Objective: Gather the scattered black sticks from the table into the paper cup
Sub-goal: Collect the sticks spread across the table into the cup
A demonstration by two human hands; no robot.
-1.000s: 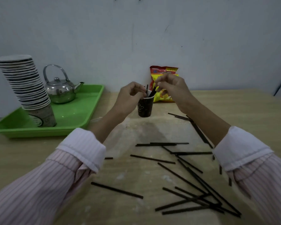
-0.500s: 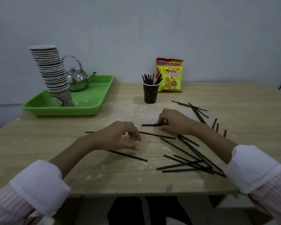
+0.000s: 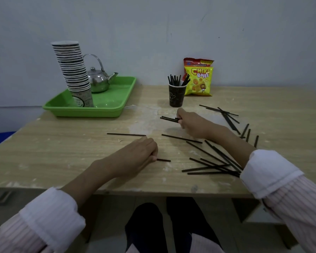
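A dark paper cup (image 3: 177,96) stands upright at the back of the table with several black sticks poking out of it. My right hand (image 3: 193,125) is closed around a few black sticks (image 3: 169,119), held just above the table in front of the cup. My left hand (image 3: 137,156) rests on the table nearer to me, fingers pinched on one black stick (image 3: 163,160) whose end juts out to the right. Several more sticks lie in a heap (image 3: 213,164) under my right forearm, and others are scattered at the right (image 3: 228,118). A lone stick (image 3: 126,134) lies beyond my left hand.
A green tray (image 3: 117,109) at the back left holds a tall stack of paper cups (image 3: 72,70) and a metal kettle (image 3: 98,80). A yellow snack bag (image 3: 198,77) leans on the wall behind the cup. The table's front edge (image 3: 117,189) is close to me.
Both hands came down from the cup to the table. My right hand has lifted a few sticks; my left hand has closed on one stick. The view has pulled back.
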